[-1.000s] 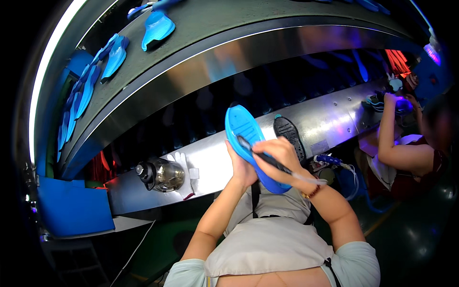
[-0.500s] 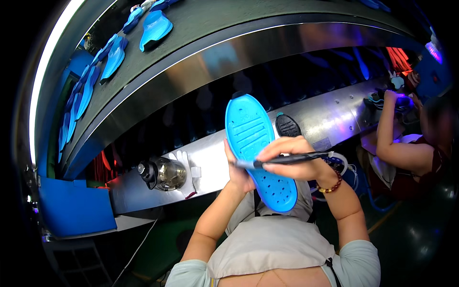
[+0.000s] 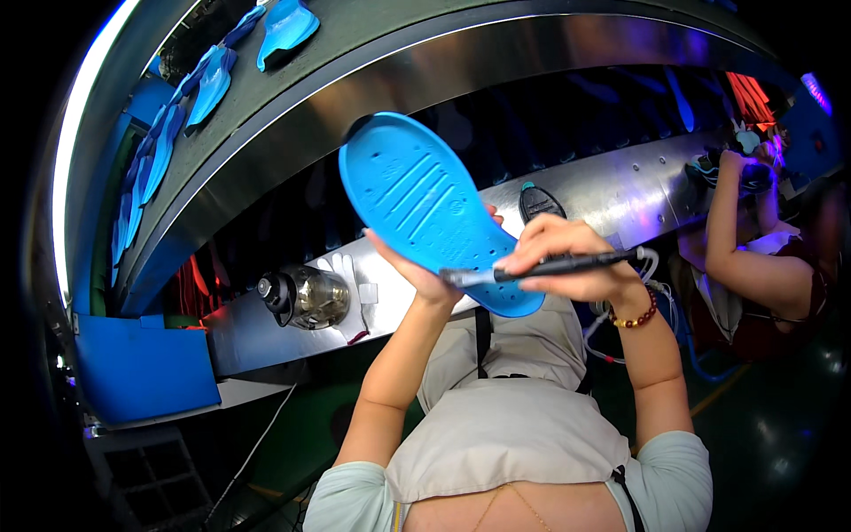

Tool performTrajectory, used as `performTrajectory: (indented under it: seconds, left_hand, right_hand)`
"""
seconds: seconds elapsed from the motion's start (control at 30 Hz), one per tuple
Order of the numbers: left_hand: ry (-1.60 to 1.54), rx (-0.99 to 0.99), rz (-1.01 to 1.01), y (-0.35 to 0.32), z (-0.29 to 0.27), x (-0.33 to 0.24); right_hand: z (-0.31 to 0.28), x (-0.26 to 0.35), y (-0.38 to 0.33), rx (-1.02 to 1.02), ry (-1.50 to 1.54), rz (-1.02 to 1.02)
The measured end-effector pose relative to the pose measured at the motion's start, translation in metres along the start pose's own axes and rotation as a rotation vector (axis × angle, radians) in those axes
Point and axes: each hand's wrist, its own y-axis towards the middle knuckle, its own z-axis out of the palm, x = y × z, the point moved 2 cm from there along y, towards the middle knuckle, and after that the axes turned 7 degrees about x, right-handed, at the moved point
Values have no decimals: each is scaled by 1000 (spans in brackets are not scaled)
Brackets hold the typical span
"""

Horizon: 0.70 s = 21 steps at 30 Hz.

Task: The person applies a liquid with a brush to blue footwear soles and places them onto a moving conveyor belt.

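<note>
A bright blue shoe insole (image 3: 417,191), with raised bars and small holes, is held up over the bench edge, its far end leaning left. My left hand (image 3: 415,268) is closed around its left edge, thumb in view and some fingertips showing at the far side. In my right hand (image 3: 572,239) is a black pen-shaped tool (image 3: 581,264) with a flat silvery tip and a cable or tube at its rear. The tip lies over the insole's lower left edge near my left hand; whether it touches cannot be told. A dark insole (image 3: 539,202) rests on the bench behind.
A clear bottle with a black lid (image 3: 306,297) and a white glove (image 3: 348,284) stand and lie on the metal bench (image 3: 239,348). Beyond, a belt (image 3: 372,31) carries several blue insoles (image 3: 213,84). At the right sits a co-worker (image 3: 753,257).
The insole has moved up and left and now tilts further left. My left hand has shifted slightly up, and my right hand with the tool has moved up and right.
</note>
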Motion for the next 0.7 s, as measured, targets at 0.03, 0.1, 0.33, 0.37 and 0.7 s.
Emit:
performTrajectory:
  seconds: [0.03,0.1,0.33,0.37,0.7]
  left_hand:
    - [-6,43,30,1,0,-3]
    - [-74,71,99,2,4,-9]
    - [-100,132,172,5,14,-29]
    - [-91,80,157,6,14,-32]
    - [-32,118,106,9,16,-41]
  right_hand:
    - [3,2,-1,71,26,-20]
    - [-1,1,-5,177,151,-51]
    - [2,4,-14,96,92,-55]
    - [0,3,-18,131,196,-57]
    - [0,-11,-26,-92,536,8]
